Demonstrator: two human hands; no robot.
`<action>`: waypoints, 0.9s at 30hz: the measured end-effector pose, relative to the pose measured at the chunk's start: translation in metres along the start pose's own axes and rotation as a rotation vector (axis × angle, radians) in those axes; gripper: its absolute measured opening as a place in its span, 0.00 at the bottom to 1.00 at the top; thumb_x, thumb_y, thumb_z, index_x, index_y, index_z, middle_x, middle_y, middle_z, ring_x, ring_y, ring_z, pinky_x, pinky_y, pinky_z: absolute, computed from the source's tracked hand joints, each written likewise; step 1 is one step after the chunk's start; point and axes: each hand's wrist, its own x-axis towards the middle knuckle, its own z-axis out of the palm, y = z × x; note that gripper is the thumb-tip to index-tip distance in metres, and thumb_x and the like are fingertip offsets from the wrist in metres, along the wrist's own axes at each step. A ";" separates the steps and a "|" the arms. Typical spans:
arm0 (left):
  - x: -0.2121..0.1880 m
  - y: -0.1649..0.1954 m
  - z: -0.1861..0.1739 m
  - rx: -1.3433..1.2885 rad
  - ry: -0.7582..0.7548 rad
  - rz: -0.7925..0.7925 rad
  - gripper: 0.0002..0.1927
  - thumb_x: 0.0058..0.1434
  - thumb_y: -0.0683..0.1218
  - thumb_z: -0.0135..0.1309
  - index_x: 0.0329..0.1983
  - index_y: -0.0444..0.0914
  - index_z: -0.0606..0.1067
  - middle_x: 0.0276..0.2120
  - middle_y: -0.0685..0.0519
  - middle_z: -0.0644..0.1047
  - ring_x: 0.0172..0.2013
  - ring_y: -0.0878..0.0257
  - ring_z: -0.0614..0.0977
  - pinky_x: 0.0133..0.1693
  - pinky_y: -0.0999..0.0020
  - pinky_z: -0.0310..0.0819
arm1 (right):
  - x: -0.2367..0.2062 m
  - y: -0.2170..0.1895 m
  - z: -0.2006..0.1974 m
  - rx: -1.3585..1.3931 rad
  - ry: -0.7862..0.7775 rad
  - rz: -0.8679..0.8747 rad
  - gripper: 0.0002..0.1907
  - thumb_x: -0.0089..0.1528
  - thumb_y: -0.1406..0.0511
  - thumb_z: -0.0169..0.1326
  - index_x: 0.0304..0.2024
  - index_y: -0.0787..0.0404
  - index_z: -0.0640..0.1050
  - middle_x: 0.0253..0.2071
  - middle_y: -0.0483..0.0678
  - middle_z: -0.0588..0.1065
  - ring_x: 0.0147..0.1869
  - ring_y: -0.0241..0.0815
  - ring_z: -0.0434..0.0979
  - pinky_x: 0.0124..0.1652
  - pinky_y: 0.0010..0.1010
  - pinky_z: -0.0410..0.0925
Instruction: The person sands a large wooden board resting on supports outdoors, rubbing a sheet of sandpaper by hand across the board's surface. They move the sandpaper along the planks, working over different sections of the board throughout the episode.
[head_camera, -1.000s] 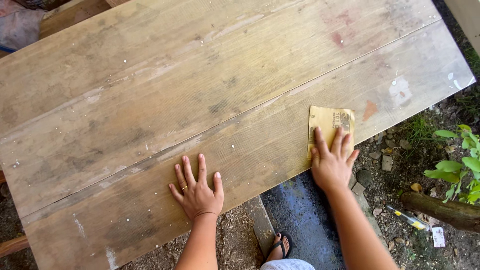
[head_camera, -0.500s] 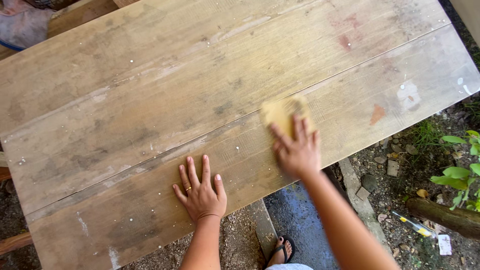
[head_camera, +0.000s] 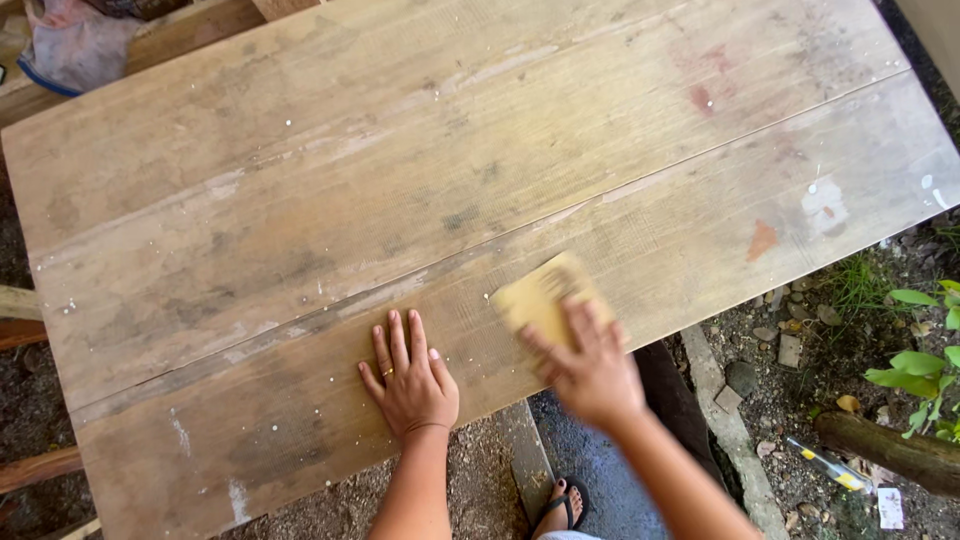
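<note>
Seemingly early in the sanding, the head view showed the right hand (head_camera: 592, 372), blurred, fingers spread flat and pressing a yellow sheet of sandpaper (head_camera: 540, 297) onto the near plank of the wooden tabletop (head_camera: 300, 180). The left hand (head_camera: 408, 382) lay open, palm down, beside it. Grey stains, paint specks and reddish patches remained across most of the boards.

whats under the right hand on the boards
A yellow sheet of sandpaper lies under the right hand, flat on the wooden boards. Its near part is covered by the fingers.
</note>
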 end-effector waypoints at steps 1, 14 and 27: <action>0.000 0.001 0.000 0.007 -0.001 -0.001 0.33 0.66 0.54 0.36 0.77 0.55 0.52 0.77 0.60 0.49 0.75 0.57 0.50 0.69 0.41 0.34 | 0.013 0.023 -0.010 -0.007 0.115 0.046 0.28 0.68 0.42 0.29 0.72 0.17 0.49 0.79 0.53 0.35 0.81 0.57 0.30 0.71 0.53 0.32; 0.003 0.004 -0.004 0.016 -0.025 -0.013 0.33 0.67 0.55 0.34 0.77 0.56 0.51 0.77 0.62 0.48 0.75 0.58 0.48 0.69 0.42 0.34 | -0.003 -0.065 0.018 0.028 0.522 -0.240 0.28 0.66 0.49 0.42 0.70 0.24 0.61 0.77 0.57 0.46 0.80 0.60 0.40 0.68 0.59 0.38; 0.008 0.005 -0.005 0.042 -0.037 -0.003 0.34 0.65 0.55 0.34 0.77 0.55 0.51 0.77 0.62 0.47 0.75 0.57 0.47 0.68 0.41 0.35 | 0.104 -0.106 -0.009 0.145 0.385 -0.178 0.35 0.66 0.53 0.41 0.75 0.54 0.55 0.78 0.47 0.51 0.81 0.52 0.43 0.70 0.55 0.44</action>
